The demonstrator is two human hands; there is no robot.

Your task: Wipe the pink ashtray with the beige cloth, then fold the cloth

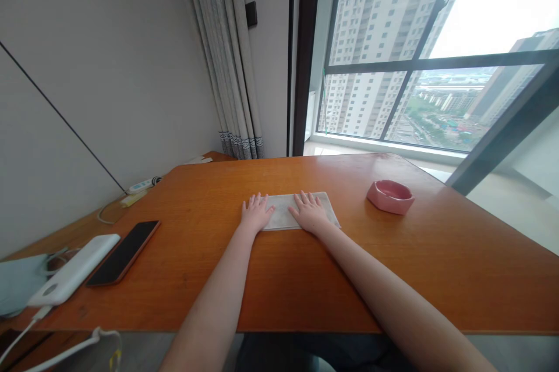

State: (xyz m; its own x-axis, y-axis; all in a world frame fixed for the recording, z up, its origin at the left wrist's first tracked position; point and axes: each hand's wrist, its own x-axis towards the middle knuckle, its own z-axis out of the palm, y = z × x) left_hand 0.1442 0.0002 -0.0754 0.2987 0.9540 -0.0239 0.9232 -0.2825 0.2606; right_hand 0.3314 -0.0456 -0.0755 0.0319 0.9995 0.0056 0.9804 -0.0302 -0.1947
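A pale grey-white folded cloth or sheet (283, 213) lies flat on the wooden table (196, 279), its long side running left to right. My left hand (255, 212) rests palm down over the left end of it, fingers spread and pointing away from me. Over its right part lies my right hand (310, 213), also flat with the fingers apart. Neither hand grips anything. The exact material of the sheet is too small to make out, and its left edge is partly hidden beneath my left hand.
A pink angular bowl, perhaps an ashtray, (391, 196) stands to the right. On the left lie a dark phone (124, 252) and a white power bank (75, 269) with a cable plugged in. Farther back are a power strip (142, 186), a curtain (227, 57) and a window.
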